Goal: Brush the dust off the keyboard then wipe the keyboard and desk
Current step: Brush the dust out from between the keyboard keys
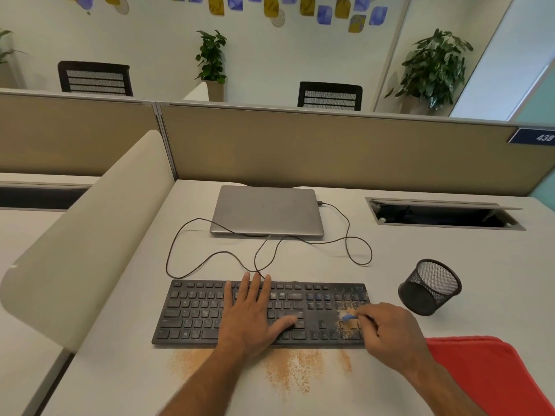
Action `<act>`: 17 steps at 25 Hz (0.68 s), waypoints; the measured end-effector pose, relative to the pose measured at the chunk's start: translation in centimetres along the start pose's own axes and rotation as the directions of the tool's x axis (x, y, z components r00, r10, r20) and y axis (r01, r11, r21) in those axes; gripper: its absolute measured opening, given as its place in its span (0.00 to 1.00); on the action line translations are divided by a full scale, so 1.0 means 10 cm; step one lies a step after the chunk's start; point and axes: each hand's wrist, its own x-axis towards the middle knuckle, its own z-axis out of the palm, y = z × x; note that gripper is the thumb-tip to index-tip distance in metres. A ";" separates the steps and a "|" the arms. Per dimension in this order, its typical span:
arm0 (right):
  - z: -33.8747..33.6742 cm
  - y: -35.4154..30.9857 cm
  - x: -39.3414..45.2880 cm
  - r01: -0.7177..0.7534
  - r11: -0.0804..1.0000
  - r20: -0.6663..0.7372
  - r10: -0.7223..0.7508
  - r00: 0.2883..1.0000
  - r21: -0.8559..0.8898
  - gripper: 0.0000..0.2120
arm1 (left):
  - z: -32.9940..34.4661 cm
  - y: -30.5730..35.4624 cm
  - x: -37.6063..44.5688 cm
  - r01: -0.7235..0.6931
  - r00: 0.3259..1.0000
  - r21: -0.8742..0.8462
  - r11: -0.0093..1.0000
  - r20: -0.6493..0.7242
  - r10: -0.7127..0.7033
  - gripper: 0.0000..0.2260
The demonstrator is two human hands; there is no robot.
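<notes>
A flat black full-size keyboard (261, 313) lies across the near middle of the pale grey tabletop (450, 265), its thin black cable (210, 253) looping away toward a closed silver laptop (265, 211) farther back. The left hand (255, 313) rests palm down on the keyboard's middle keys, fingers (246, 288) straight and spread, holding nothing. The right hand (387, 331) sits at the keyboard's right end, over the number pad, with its fingers curled and pinching a small brush with a blue tip (348, 318); the tip touches the keys there. Orange-brown dust (348, 325) speckles the number pad around the tip, and more of it lies in patches on the tabletop just in front of the keyboard's near edge (288, 370). A black mesh wire cup (429, 286) stands tilted just beside the keyboard's right end, near the right hand. A red cloth (486, 373) lies at the near right corner, partly behind the right forearm. A rectangular cable slot with an open flap (444, 213) sits in the tabletop at the back right, in front of a beige partition panel (300, 145).
</notes>
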 end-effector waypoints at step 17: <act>0.00 0.00 -0.02 0.080 0.995 0.131 -0.088 0.987 0.065 0.06 | 0.00 0.01 0.01 -0.002 1.000 0.001 1.000 0.011 0.002 0.50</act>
